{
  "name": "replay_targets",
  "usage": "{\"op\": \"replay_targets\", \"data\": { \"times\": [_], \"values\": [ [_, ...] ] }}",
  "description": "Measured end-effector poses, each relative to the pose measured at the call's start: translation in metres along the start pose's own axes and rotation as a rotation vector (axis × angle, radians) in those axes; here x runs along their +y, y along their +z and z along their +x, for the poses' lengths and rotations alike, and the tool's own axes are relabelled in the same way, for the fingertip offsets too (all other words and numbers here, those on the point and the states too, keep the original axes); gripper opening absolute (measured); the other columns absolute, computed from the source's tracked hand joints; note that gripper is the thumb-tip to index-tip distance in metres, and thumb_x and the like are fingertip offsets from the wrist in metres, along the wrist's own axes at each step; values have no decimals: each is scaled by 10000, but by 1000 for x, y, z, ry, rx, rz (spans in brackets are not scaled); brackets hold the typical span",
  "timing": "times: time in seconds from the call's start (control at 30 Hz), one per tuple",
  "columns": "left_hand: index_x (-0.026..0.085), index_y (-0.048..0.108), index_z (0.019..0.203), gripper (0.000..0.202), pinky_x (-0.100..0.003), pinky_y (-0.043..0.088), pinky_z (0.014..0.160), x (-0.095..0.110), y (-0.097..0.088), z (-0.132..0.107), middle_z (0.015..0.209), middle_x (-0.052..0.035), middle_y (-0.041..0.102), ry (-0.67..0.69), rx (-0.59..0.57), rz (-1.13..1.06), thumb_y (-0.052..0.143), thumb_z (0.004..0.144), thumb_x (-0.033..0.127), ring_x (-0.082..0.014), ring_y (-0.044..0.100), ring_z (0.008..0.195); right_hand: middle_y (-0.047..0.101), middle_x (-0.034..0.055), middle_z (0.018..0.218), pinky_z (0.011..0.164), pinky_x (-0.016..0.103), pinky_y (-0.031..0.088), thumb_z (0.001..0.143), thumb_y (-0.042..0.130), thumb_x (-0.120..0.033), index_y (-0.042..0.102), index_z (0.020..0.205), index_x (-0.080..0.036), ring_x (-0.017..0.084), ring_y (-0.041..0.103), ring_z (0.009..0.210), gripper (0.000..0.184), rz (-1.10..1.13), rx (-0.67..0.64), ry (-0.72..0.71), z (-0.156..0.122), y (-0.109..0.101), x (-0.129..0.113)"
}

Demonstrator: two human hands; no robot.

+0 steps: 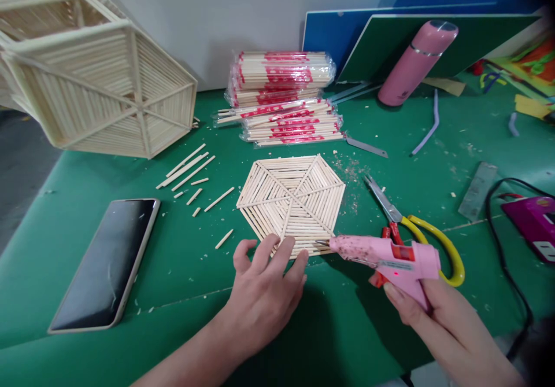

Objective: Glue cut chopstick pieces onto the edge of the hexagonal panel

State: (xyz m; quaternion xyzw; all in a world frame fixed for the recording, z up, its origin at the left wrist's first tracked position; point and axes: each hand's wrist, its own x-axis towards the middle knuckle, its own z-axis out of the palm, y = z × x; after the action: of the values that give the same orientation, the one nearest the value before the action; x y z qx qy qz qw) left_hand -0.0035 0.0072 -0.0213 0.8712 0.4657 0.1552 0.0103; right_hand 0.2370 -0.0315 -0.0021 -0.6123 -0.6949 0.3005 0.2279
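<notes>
Hexagonal wooden-stick panel (297, 195), flat on green counter (182, 294). Left hand (265, 291): fingers spread, at the panel's near edge. Right hand (446, 320): fingers wrapped around pink glue gun (366, 249); sideways slip could burn left fingertips.

And across the green tabletop (427, 176), flecked with scraps, dead centre lies the hexagonal stick panel (289, 195)! Twelve o'clock from it, wrapped chopsticks (290, 95), piled up; between one and two, a pink flask (416, 66); three, yellow-handled scissors (390, 209); between eight and nine, a phone (106, 265); half past nine, loose sticks (193, 173)!
</notes>
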Motion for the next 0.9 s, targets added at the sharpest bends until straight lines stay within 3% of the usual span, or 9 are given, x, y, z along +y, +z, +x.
{"op": "replay_targets", "data": {
  "times": [0.2, 0.4, 0.57, 0.73, 0.9],
  "values": [
    [245, 621, 960, 201, -461, 249, 805, 1, 0, 1, 1055, -67, 603, 2, 22, 2, 491, 809, 271, -268, 462, 969, 572, -20, 558, 352, 181, 441, 832, 468, -306, 562, 938, -228, 118, 519, 420, 162, 23, -39, 32, -1, 0, -2],
    [230, 626, 948, 190, -444, 242, 836, 2, 2, 0, 1052, -65, 610, 18, 55, 42, 511, 806, 277, -262, 461, 984, 594, 0, 608, 389, 195, 464, 833, 459, -332, 572, 961, -214, 131, 543, 466, 207, 61, -31, 65, -3, 1, -1],
    [224, 608, 984, 215, -457, 238, 837, 3, -1, 0, 1063, -65, 611, -24, 16, -35, 505, 809, 298, -270, 455, 998, 619, 14, 683, 389, 187, 446, 833, 465, -328, 566, 993, -214, 118, 525, 472, 221, 57, -7, 73, -3, 2, 4],
    [193, 615, 960, 188, -436, 259, 825, -4, -6, -1, 957, -56, 653, -104, 123, -120, 510, 816, 252, -254, 480, 955, 597, 9, 653, 417, 197, 454, 833, 471, -338, 548, 1030, -206, 120, 510, 473, 250, 111, -22, 105, -6, 2, 10],
    [180, 640, 861, 132, -420, 321, 772, -18, -9, -5, 867, -62, 661, -240, 208, -95, 540, 777, 198, -250, 510, 873, 559, -11, 586, 409, 191, 446, 826, 480, -378, 564, 956, -201, 118, 509, 471, 234, 248, -19, 223, -7, 1, 8]
  ]
}}
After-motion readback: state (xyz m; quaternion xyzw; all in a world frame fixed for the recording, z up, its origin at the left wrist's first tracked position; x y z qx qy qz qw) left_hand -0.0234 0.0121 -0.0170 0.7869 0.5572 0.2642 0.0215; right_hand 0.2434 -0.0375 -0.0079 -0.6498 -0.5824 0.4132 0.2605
